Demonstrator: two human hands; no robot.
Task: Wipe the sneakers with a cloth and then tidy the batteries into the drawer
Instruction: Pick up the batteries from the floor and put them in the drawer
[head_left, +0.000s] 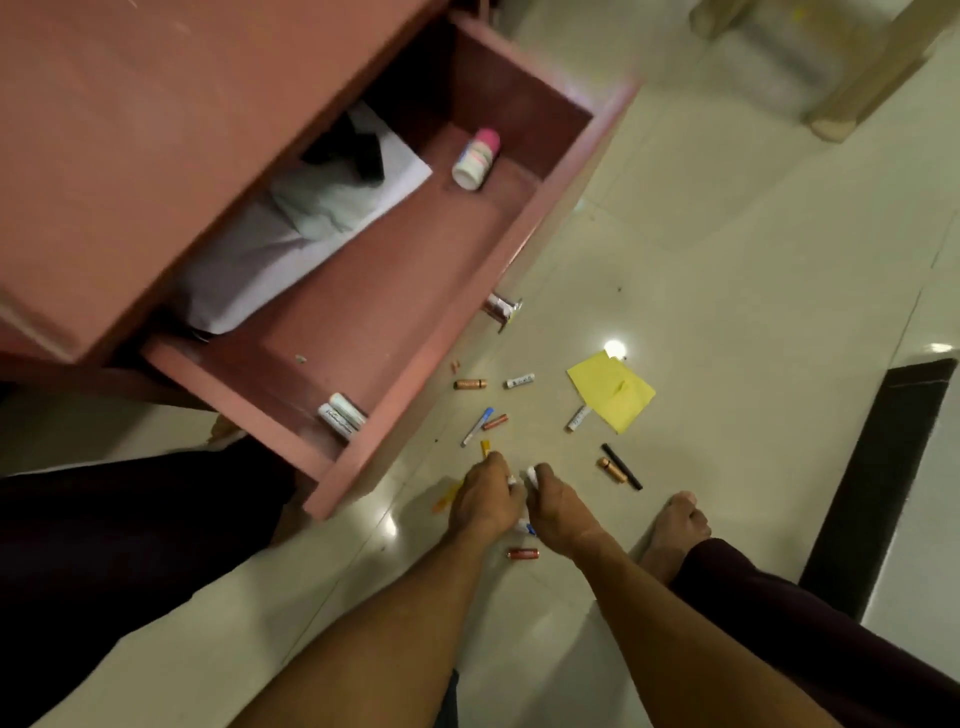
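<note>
Several batteries lie scattered on the tiled floor, among them a copper one (470, 384), a white one (520, 381) and a red one (523, 553). Two white batteries (342, 414) lie in the near corner of the open reddish drawer (447, 332). My left hand (485, 496) is down on the floor with its fingers closed on a white battery. Right beside it, my right hand (553, 506) is closed on another white battery. A yellow cloth (612, 389) lies on the floor beyond the batteries. No sneakers are in view.
The drawer also holds a pink-capped bottle (476, 158), white paper (244, 270) and a dark item. A black pen (621, 465) and a blue-white pen (477, 426) lie among the batteries. My bare foot (675, 525) rests at right, near a dark mat (883, 478).
</note>
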